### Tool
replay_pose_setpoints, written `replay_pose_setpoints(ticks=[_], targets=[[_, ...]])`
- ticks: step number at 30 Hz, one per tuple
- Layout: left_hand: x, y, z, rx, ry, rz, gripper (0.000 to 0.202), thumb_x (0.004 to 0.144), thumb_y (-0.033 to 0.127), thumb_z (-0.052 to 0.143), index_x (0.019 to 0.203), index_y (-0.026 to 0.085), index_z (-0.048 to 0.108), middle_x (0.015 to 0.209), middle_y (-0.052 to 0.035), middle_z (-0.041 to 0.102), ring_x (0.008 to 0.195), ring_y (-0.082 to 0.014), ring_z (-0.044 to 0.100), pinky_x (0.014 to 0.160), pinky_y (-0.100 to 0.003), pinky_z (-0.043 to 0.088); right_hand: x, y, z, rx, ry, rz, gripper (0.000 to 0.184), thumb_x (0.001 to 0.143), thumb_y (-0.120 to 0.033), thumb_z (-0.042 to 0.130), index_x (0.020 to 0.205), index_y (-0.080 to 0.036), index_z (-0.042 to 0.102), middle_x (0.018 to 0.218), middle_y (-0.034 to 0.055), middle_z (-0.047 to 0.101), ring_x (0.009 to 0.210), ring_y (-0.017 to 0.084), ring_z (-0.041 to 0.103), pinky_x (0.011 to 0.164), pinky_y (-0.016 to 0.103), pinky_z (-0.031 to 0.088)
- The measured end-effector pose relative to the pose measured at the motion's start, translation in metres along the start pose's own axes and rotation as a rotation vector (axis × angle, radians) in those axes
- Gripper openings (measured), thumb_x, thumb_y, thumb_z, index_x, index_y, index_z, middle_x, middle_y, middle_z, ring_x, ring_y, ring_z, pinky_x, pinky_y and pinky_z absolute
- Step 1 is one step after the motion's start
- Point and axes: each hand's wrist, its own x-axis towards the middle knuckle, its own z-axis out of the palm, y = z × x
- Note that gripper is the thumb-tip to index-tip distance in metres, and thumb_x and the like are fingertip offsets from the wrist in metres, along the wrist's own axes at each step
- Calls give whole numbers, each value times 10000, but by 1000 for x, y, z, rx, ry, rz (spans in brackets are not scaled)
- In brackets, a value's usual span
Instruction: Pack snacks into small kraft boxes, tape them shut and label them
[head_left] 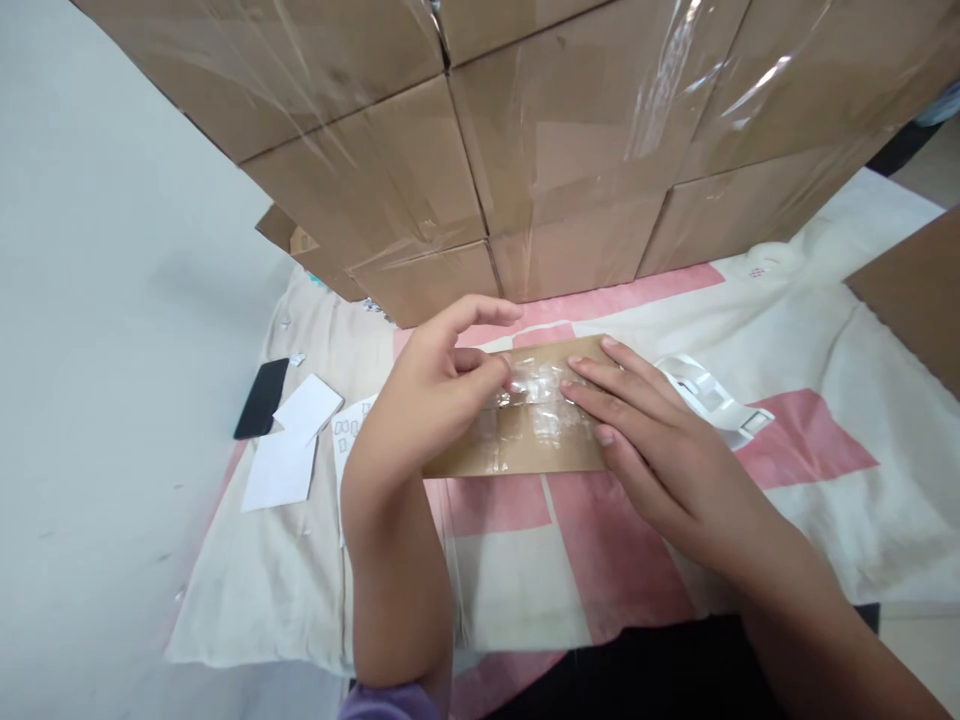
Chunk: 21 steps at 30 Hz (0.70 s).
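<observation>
A flat piece of brown cardboard (555,440) lies on the cloth in front of me, with shiny, wrinkled clear tape (536,385) across its upper face. My left hand (442,390) is at its left side, thumb and a finger pinched together at the tape's edge, while the index finger stretches out above. My right hand (652,430) rests flat on the right part of the cardboard, fingers spread and touching the tape. Just beyond the right hand lies a white tape dispenser (712,395).
Stacked cardboard boxes (570,150) under clear film rise behind. At left lie a dark phone (261,398), white paper pieces (281,465) and a printed sheet (346,430). A pink and white cloth (510,590) covers the surface; another cardboard piece (915,300) stands at right.
</observation>
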Motion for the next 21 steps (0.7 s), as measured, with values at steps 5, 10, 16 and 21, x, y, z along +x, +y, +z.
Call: replay_pose_setpoints(ticks=[5,10,16,21], targets=[[-1,2,6,11,18,-5,337,820,205,565,1139,292,633,931,-2,692,729,-177,676,667,-337,572,0,1,1,14,-1,2,415,1029,-214,447,1424,-201,572,1548,79,526,1560,298,277,1229,550,372],[-1,2,7,46,34,0,347,828,225,575,1164,295,624,786,8,657,732,-195,676,649,-331,564,-1,2,1,16,-3,1,414,1032,-205,439,1427,-204,563,1550,77,524,1561,293,275,1223,563,378],[-2,5,3,93,11,0,317,831,222,589,1138,278,645,1010,-22,693,804,-189,688,683,-321,568,-1,1,0,35,-2,5,413,1033,-211,433,1422,-213,571,1542,80,533,1557,305,284,1209,583,391],[-5,7,1,131,7,-24,266,841,259,606,1102,263,657,1114,-36,693,766,-170,673,679,-321,578,-1,2,1,54,-6,16,418,1030,-219,435,1424,-230,576,1550,71,524,1560,312,274,1210,580,389]])
